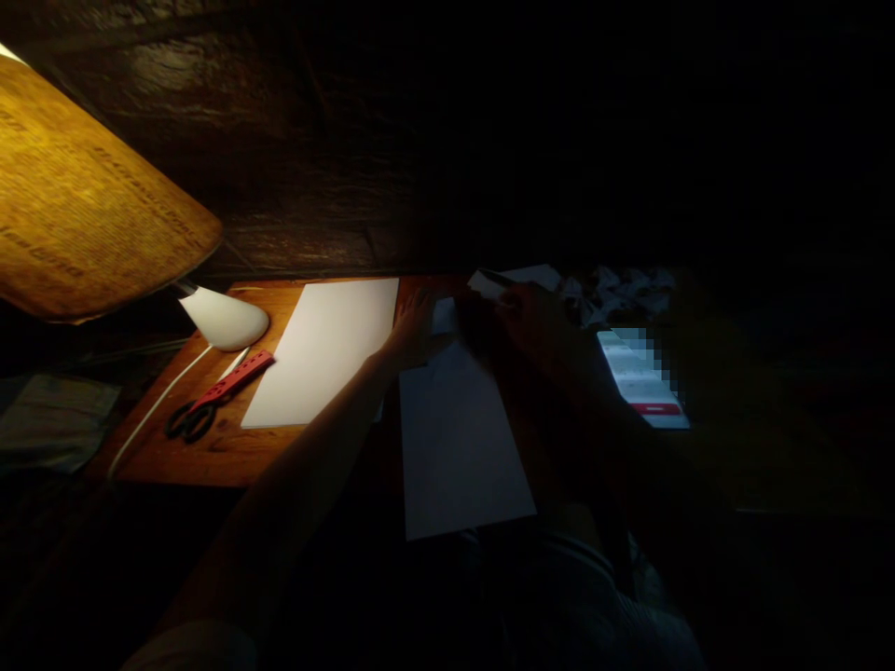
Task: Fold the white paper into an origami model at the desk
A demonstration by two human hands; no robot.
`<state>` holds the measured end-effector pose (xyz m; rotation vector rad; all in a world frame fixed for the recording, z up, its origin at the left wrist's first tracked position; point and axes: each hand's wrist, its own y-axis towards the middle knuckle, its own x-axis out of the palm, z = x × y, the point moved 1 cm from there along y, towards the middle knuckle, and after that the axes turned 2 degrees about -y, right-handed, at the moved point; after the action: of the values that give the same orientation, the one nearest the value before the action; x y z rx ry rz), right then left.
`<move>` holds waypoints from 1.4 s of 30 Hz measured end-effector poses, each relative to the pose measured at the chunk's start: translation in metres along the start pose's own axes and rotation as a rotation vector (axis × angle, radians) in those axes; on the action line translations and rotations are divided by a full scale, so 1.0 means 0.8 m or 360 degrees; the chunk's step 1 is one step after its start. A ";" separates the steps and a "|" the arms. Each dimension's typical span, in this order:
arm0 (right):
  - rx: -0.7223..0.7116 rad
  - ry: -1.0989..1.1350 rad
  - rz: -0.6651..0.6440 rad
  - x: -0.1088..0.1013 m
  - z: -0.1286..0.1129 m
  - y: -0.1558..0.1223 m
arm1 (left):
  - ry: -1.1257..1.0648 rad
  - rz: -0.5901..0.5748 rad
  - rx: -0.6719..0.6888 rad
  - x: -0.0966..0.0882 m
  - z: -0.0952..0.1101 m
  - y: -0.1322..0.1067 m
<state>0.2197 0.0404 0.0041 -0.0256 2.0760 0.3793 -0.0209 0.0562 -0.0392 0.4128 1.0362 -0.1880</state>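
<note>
The scene is very dark, lit only by a lamp at the left. My left hand (414,328) rests on the far end of a white sheet of paper (458,447) that lies in front of me; its fingers seem to press on a small folded white piece (443,315). My right hand (535,321) is in deep shadow beside it, close to the same spot. I cannot make out its fingers or whether it holds anything.
A larger white sheet (325,349) lies on the wooden table (230,452). Scissors with a red sheath (216,396) sit left of it, near a white lamp base (225,319) under a yellow shade (76,205). A lit phone screen (643,382) glows at the right.
</note>
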 end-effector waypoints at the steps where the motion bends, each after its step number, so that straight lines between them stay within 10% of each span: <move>1: -0.0015 0.0030 -0.0075 0.000 -0.012 -0.005 | -0.0073 0.0081 -0.0034 0.002 -0.001 0.002; 11: -0.0025 0.0177 -0.0213 -0.001 -0.040 -0.018 | -0.1345 0.0600 -0.0352 -0.022 0.009 0.008; 27: -0.0385 0.0470 0.0202 0.007 -0.030 -0.015 | -0.1321 0.0298 -0.0254 -0.022 0.045 -0.004; 42: 0.0187 0.0914 0.0355 -0.010 -0.004 -0.009 | -0.1956 0.0678 -0.0558 -0.021 0.021 0.004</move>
<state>0.2221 0.0320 0.0104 0.1892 2.6782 0.4183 -0.0152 0.0516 -0.0164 0.1241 -0.2425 0.1310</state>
